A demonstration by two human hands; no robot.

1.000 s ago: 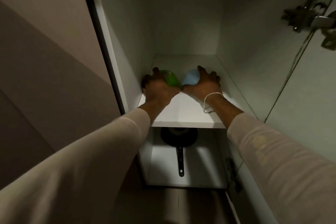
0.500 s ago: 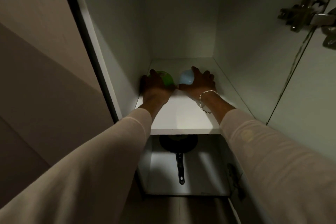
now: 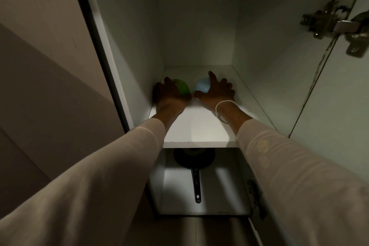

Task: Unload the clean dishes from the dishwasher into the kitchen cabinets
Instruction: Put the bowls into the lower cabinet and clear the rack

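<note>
- Two long pale sleeves (image 3: 99, 175) reach up into an open kitchen cabinet (image 3: 199, 26).
- Low down, a black frying pan (image 3: 194, 159) lies on the bottom shelf (image 3: 219, 195). Its handle points at the person. It is well under the arms and not in the way.
- Above it is the white upper shelf (image 3: 199, 126). Both hands are on it, far in.
- The left hand (image 3: 169, 97) lies over the near side of a green bowl (image 3: 182, 87). It is dark there, so I cannot tell if its fingers (image 3: 159, 88) grasp the bowl or only touch it.
- The right hand (image 3: 216, 94), with a thin bracelet (image 3: 223, 110) on the wrist, rests against a light blue bowl (image 3: 202, 86). Its fingers (image 3: 212, 78) are spread and straight, so they look released.
- Both bowls sit side by side near the back of the upper shelf, the green one close to the left wall.
- I think the step is putting these two bowls away, and it is almost done.
- Next, the hands need to let go, pull straight back, and go get more dishes from the dishwasher.
- A metal hinge (image 3: 327, 21) sticks out high on the right. The right arm should keep clear of it.
</note>
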